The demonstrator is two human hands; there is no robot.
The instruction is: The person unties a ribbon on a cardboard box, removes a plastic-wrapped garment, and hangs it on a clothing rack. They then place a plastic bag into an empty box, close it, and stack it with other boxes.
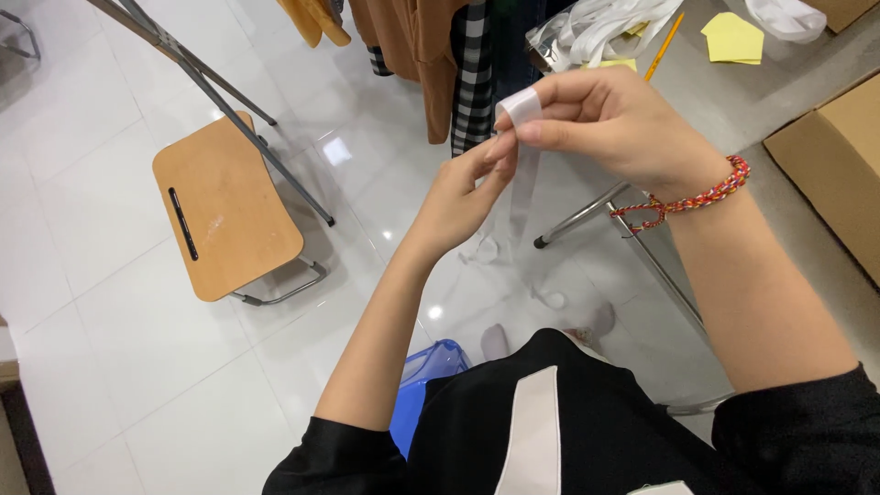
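Note:
My right hand [612,119] pinches the top end of a clear plastic strip [522,174], folded over my forefinger. A red braided bracelet [701,194] circles that wrist. My left hand [460,197] comes up from below and pinches the same strip just under the right fingers. The strip hangs down between both hands, see-through against the white floor. My black top with a white stripe [536,431] fills the lower edge.
A wooden stool [225,206] with a metal frame stands at left on the white tiled floor. Hanging clothes [431,46] are at top centre. A grey table [715,101] carries plastic bags, a pencil and yellow paper. A cardboard box [834,156] sits at right. A blue object [422,385] lies below.

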